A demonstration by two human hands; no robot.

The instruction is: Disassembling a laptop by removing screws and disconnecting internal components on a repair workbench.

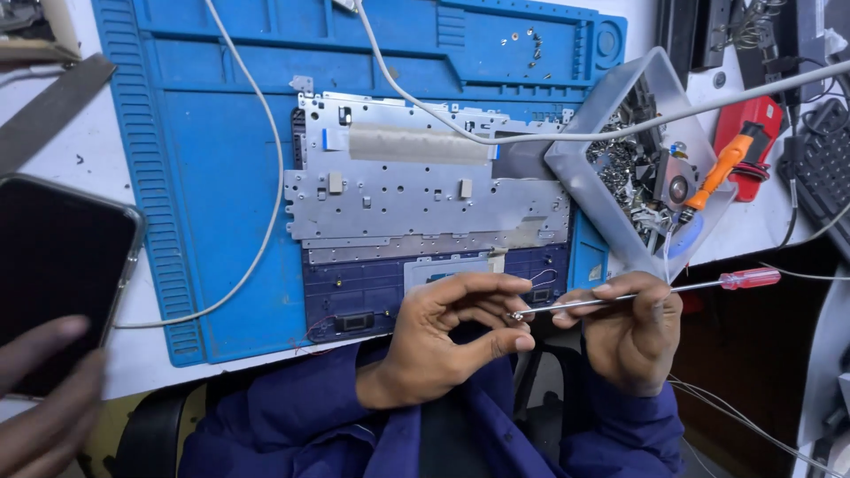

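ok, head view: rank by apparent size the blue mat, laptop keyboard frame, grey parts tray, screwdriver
1. blue mat, clearly largest.
2. laptop keyboard frame.
3. grey parts tray, smaller in area than the frame.
4. screwdriver, long but thin, held in the right hand with its tip at the left hand; nearer the camera, so it looks bigger.

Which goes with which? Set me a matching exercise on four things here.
Things:
1. screwdriver
2. phone
3. clear tray
4. laptop shell

Places or states:
A. lies on the blue mat
B. holds screws and small parts
C. at the left edge, dark screen
D. shaft in the right hand, tip at the left hand

Pairs: 1-D, 2-C, 3-B, 4-A
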